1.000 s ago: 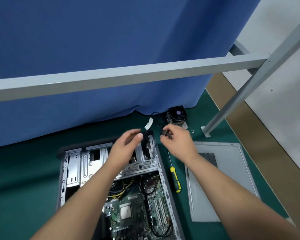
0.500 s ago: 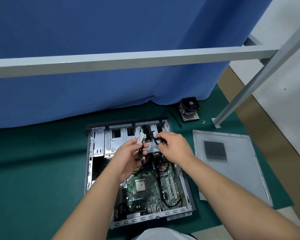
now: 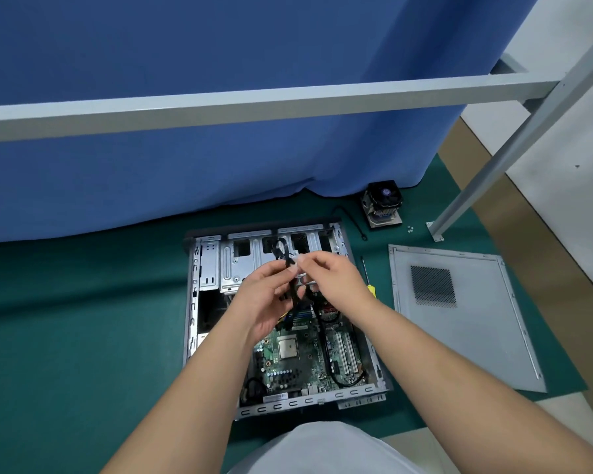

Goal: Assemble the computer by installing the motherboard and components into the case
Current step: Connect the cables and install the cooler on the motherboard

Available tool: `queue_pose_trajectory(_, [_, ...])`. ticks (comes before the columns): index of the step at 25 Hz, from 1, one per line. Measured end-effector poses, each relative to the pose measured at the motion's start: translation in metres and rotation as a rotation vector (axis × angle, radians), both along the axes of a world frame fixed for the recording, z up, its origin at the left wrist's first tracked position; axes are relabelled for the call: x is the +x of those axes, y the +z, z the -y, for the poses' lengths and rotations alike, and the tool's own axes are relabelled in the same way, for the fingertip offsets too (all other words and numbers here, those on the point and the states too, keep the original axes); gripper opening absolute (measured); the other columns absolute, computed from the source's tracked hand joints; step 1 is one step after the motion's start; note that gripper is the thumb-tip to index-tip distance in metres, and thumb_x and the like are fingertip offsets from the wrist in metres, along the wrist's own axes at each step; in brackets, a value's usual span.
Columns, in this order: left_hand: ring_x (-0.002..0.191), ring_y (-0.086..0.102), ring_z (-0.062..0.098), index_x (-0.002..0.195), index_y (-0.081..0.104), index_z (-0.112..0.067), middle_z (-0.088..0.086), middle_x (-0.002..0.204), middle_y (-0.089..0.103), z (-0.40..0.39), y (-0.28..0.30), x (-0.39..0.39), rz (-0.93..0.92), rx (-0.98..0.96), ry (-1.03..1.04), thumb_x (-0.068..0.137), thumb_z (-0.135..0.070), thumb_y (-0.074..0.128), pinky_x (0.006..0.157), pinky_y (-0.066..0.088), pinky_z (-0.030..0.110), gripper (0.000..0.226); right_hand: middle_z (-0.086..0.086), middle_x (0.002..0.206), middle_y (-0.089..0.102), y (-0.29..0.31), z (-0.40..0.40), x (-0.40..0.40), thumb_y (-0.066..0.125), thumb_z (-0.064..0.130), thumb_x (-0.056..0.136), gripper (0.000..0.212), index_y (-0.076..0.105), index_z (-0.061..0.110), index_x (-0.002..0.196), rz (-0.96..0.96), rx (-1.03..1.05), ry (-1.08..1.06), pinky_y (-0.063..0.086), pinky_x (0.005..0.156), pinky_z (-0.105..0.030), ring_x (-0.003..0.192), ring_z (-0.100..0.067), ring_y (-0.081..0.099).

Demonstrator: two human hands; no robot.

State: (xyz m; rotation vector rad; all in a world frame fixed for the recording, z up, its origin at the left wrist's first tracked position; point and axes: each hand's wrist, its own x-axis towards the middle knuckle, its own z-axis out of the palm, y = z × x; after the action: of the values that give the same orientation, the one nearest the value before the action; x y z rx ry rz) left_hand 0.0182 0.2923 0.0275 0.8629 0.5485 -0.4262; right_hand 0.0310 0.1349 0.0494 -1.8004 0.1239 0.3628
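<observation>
So from the head view, the open computer case (image 3: 281, 323) lies flat on the green mat (image 3: 83, 336), with the motherboard (image 3: 298, 364) sitting inside its lower half and the metal drive bays at the 12 o'clock end. Both hands are up over the middle of the case: the left hand (image 3: 266, 299) pinches a bundle of black cable (image 3: 290, 289) that loops up above the fingers, and the right hand (image 3: 336, 282) pinches the same cable right at the top, fingertips nearly touching the left's. At 3 o'clock the grey side panel (image 3: 466, 319) lies flat, with a yellow-handled screwdriver (image 3: 368, 282) between it and the case. At about 1 o'clock sits the CPU cooler (image 3: 382, 203), near the blue curtain (image 3: 220, 114).
</observation>
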Motion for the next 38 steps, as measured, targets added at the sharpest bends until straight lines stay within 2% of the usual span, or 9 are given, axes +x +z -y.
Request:
queue_pose_trajectory(4, [0.094, 0.074, 0.027, 0.095, 0.078, -0.009, 0.018, 0.107, 0.076, 0.001, 0.002, -0.004, 0.054, 0.156, -0.112, 0.084, -0.005, 0.079, 0.074, 0.06, 0.033, 0.012, 0.005, 0.082, 0.074, 0.003, -0.005, 0.004, 0.068, 0.017, 0.097, 0.009, 0.075, 0.019, 0.092, -0.109, 0.115, -0.068, 0.058, 0.066, -0.026, 0.077, -0.012, 0.069])
queue_pose_trajectory(7, [0.088, 0.075, 0.022, 0.112, 0.074, -0.01, 0.01, 0.099, 0.077, -0.004, 0.0, -0.005, 0.093, 0.167, -0.054, 0.097, -0.011, 0.067, 0.076, 0.061, 0.033, 0.016, -0.001, 0.079, 0.071, 0.004, 0.001, 0.01, 0.058, 0.012, 0.102, 0.015, 0.066, 0.015, 0.089, -0.155, 0.127, -0.155, 0.059, 0.078, -0.04, 0.075, -0.016, 0.067])
queue_pose_trajectory(9, [0.067, 0.066, 0.014, 0.118, 0.071, -0.013, 0.002, 0.075, 0.067, -0.01, -0.002, -0.002, 0.097, 0.184, 0.063, 0.104, -0.015, 0.058, 0.077, 0.062, 0.035, 0.019, -0.001, 0.067, 0.059, 0.005, 0.012, 0.016, 0.054, 0.009, 0.104, 0.016, 0.061, 0.015, 0.091, -0.203, 0.268, -0.252, 0.056, 0.067, -0.038, 0.059, -0.015, 0.059])
queue_pose_trajectory(11, [0.053, 0.047, 0.008, 0.12, 0.069, -0.016, -0.003, 0.063, 0.05, -0.019, -0.005, 0.002, 0.083, 0.192, 0.169, 0.106, -0.02, 0.054, 0.062, 0.058, 0.027, 0.021, 0.002, 0.063, 0.044, 0.004, 0.026, 0.022, 0.052, 0.01, 0.106, 0.013, 0.059, 0.015, 0.096, -0.207, 0.324, -0.326, 0.047, 0.051, -0.029, 0.048, -0.01, 0.043])
queue_pose_trajectory(14, [0.05, 0.031, 0.006, 0.124, 0.068, -0.017, -0.005, 0.063, 0.042, -0.031, -0.007, 0.003, 0.075, 0.233, 0.194, 0.108, -0.025, 0.053, 0.042, 0.031, 0.018, 0.023, 0.005, 0.061, 0.037, -0.005, 0.048, 0.031, 0.05, 0.012, 0.106, 0.012, 0.058, 0.016, 0.099, -0.186, 0.277, -0.37, 0.021, 0.037, -0.02, 0.047, -0.008, 0.024])
queue_pose_trajectory(18, [0.048, 0.024, 0.006, 0.122, 0.066, -0.015, -0.006, 0.062, 0.036, -0.046, -0.008, 0.004, 0.045, 0.135, 0.209, 0.108, -0.028, 0.05, 0.038, 0.022, 0.019, 0.025, 0.009, 0.055, 0.039, -0.02, 0.075, 0.042, 0.053, 0.015, 0.105, 0.013, 0.061, 0.02, 0.097, -0.183, 0.222, -0.457, 0.019, 0.036, -0.021, 0.044, -0.007, 0.024])
queue_pose_trajectory(23, [0.055, 0.022, 0.01, 0.128, 0.068, -0.008, -0.003, 0.071, 0.038, -0.069, -0.005, 0.006, -0.037, -0.108, 0.169, 0.104, -0.039, 0.048, 0.043, 0.026, 0.019, 0.045, 0.004, 0.06, 0.033, -0.034, 0.107, 0.052, 0.05, 0.01, 0.105, 0.019, 0.058, 0.021, 0.091, -0.222, 0.21, -0.6, 0.018, 0.035, -0.019, 0.04, -0.006, 0.023])
queue_pose_trajectory(30, [0.062, 0.038, 0.012, 0.13, 0.064, -0.006, 0.001, 0.073, 0.044, -0.067, -0.002, 0.019, -0.051, -0.06, 0.164, 0.097, -0.002, 0.038, 0.055, 0.044, 0.022, 0.042, 0.007, 0.054, 0.028, -0.033, 0.103, 0.06, 0.047, 0.009, 0.107, 0.018, 0.055, 0.019, 0.095, -0.281, 0.346, -0.603, 0.015, 0.032, -0.018, 0.038, -0.005, 0.019])
queue_pose_trajectory(38, [0.059, 0.055, 0.01, 0.111, 0.075, -0.026, 0.001, 0.082, 0.067, -0.066, 0.013, 0.084, 0.056, 0.407, 0.06, 0.102, 0.0, 0.048, 0.059, 0.053, 0.029, 0.039, 0.007, 0.058, 0.027, -0.014, 0.079, 0.066, 0.053, 0.018, 0.107, 0.006, 0.056, 0.022, 0.105, -0.258, 0.629, -0.582, 0.014, 0.032, -0.019, 0.04, -0.004, 0.018])
